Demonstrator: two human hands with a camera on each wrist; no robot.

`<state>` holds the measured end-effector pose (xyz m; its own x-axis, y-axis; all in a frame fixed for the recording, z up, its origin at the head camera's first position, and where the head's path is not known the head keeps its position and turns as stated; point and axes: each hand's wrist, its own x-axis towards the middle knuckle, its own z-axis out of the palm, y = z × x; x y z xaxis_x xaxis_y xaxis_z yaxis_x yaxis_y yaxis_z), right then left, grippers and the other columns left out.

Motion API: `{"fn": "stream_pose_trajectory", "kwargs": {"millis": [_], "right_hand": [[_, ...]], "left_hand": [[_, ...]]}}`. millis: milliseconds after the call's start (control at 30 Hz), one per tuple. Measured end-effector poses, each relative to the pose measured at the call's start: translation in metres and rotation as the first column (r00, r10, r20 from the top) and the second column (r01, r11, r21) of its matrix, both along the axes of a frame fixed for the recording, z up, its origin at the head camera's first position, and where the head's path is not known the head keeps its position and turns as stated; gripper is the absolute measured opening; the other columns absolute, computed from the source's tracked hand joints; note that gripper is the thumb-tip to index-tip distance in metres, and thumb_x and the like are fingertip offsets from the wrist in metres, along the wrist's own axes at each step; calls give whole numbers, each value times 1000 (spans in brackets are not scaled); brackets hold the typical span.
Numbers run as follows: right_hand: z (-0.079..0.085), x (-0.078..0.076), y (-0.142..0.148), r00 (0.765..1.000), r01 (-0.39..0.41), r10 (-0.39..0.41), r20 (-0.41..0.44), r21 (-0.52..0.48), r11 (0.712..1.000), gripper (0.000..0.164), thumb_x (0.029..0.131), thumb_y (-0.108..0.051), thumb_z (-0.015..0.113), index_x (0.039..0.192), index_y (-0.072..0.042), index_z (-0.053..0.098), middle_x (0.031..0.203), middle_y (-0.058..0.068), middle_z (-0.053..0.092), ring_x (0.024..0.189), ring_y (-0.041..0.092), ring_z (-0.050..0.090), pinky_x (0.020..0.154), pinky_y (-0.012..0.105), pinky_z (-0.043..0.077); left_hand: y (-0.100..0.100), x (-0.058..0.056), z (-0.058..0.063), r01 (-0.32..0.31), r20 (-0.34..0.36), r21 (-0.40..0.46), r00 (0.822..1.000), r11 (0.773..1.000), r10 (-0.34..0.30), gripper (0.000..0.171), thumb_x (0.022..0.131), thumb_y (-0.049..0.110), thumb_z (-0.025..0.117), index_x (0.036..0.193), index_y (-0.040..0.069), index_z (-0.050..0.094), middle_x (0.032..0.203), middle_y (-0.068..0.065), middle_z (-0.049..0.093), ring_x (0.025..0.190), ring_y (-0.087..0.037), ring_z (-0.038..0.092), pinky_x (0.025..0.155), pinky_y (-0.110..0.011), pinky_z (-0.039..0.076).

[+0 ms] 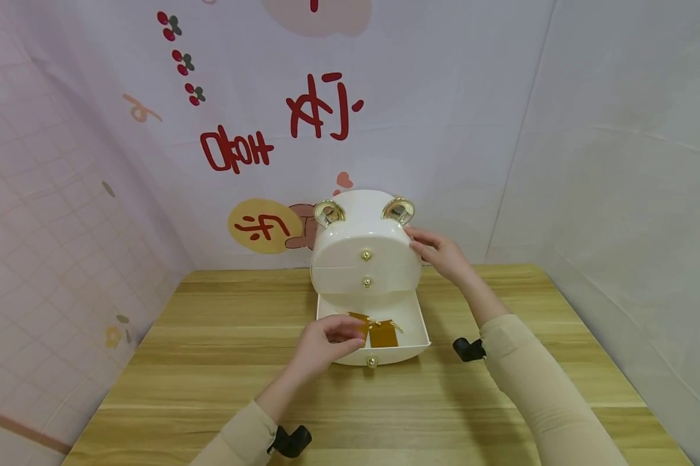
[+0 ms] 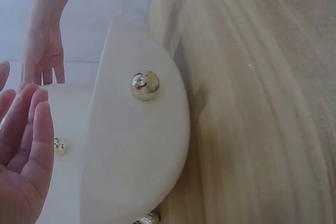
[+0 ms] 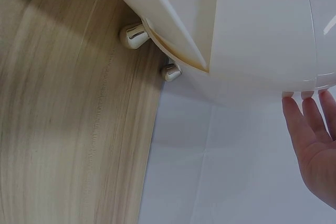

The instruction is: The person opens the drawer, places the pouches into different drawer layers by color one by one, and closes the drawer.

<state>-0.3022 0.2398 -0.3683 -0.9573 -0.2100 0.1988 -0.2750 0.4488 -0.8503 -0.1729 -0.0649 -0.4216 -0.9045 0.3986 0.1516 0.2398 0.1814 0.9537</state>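
Note:
A white jewelry box [image 1: 364,249] with gold rings on top and round gold knobs stands on the table. Its bottom drawer [image 1: 416,323] is pulled out. Two small golden-brown square pouches [image 1: 383,335], with pale cords at their tops, lie inside. Above the drawer's left front is my left hand [image 1: 322,343], fingers loosely bent with nothing between them; it partly hides one pouch. In the left wrist view the drawer front shows its gold knob [image 2: 145,85]. My right hand [image 1: 443,255] touches the box's right side with its fingertips [image 3: 287,94].
The wooden table [image 1: 233,336] reaches back to a white printed cloth [image 1: 443,116]. More cloth hangs at both sides. Gold feet [image 3: 134,36] support the box. A black wrist-worn piece [image 1: 469,349] sits at the right sleeve, and another [image 1: 291,441] at the left sleeve.

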Motion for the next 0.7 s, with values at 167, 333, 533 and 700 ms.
{"fn": "stream_pose_trajectory", "kwargs": {"millis": [167,333,533,700], "right_hand": [[1,0,0,1000,-5,5,-4,-11,1000,45,100,-29,61,143,-17,56,147,6,50,130,31,49,97,49,49],[0,-1,0,1000,-5,5,-10,-12,1000,45,100,-30,61,143,-18,56,147,5,50,130,31,49,97,48,49],[-1,-2,1,1000,-8,8,-15,-13,1000,45,100,-29,62,142,-17,56,147,4,50,130,31,49,96,49,49],[-1,-2,1,1000,-5,5,-7,-11,1000,45,100,-30,62,142,-18,56,147,5,50,130,31,49,96,48,49]], "left_hand": [[1,5,-7,74,18,9,997,997,-74,28,87,13,78,114,9,72,96,-6,74,87,-19,69,76,-26,54],[3,10,-19,154,32,6,988,988,-154,31,87,11,78,117,9,71,100,-13,73,88,-20,69,77,-25,54],[7,15,-34,180,46,13,983,984,-181,33,87,9,77,118,2,70,100,-19,72,87,-19,70,76,-24,54],[9,15,-49,189,64,5,980,982,-189,34,87,7,77,119,1,69,102,-18,72,88,-19,70,76,-24,55]]}}
